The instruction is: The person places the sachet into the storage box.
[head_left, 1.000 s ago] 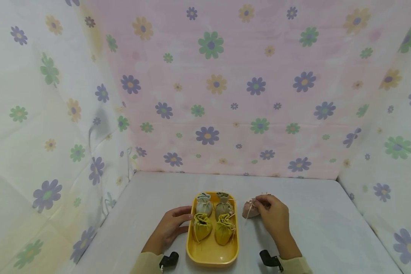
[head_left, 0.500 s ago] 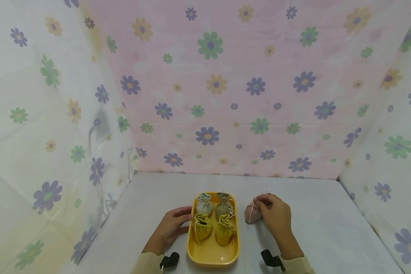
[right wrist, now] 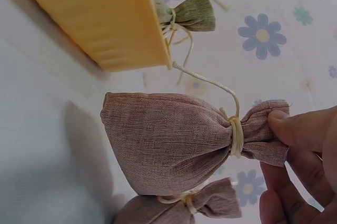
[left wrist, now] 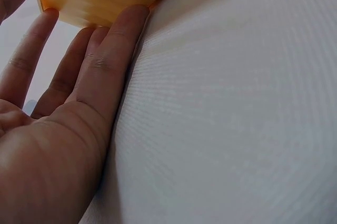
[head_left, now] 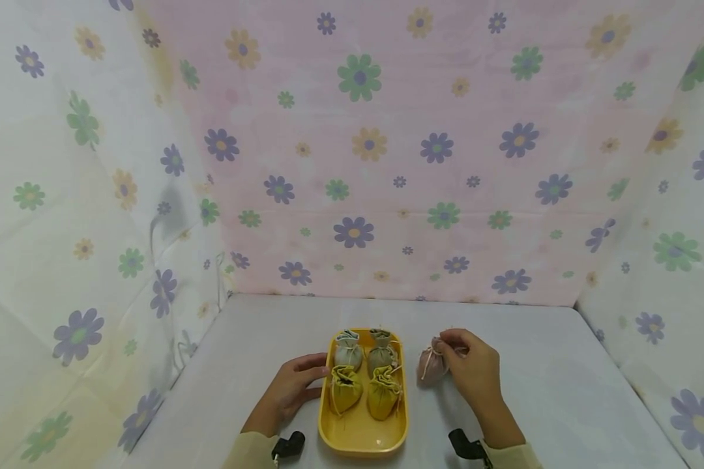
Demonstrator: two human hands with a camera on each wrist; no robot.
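My right hand pinches the gathered neck of a dusty-pink drawstring pouch between thumb and fingers. The pouch hangs neck up, just right of the yellow tray, its cream cord tied in a loose end. A second pink pouch shows beside it in the right wrist view, largely hidden behind my hand in the head view. My left hand rests at the tray's left side, fingers extended, with fingertips against the tray wall.
Inside the tray are a pale green pouch, an olive pouch and two yellow pouches, one left and one right. A white table carries everything. Floral cloth walls the back and both sides.
The pink pouch has swung from a tilt toward the left to hanging below my right hand. That hand has shifted slightly right. My left hand and the tray have stayed put.
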